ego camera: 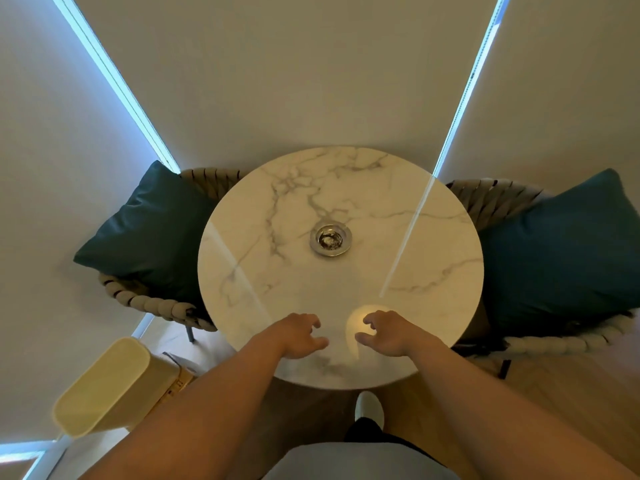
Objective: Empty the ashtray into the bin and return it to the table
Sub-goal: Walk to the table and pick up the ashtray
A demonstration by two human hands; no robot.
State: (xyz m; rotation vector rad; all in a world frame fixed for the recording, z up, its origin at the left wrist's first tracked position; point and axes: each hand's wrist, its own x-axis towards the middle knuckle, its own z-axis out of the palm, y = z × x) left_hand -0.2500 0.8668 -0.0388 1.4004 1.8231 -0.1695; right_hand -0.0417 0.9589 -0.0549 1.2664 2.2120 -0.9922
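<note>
A small round metal ashtray (330, 239) with dark ash inside sits near the middle of the round white marble table (433, 271). My left hand (300, 336) and my right hand (388, 332) hover over the table's near edge, side by side. Both have loosely curled, spread fingers and hold nothing. The ashtray lies well beyond both hands. A pale yellow bin (104, 389) with a closed lid stands on the floor at the lower left, beside the table.
Two woven chairs flank the table, each with a teal cushion: left cushion (145, 230), right cushion (561, 251). Closed roller blinds (294, 71) fill the wall behind. My white shoe (370, 407) shows below the table edge on the wooden floor.
</note>
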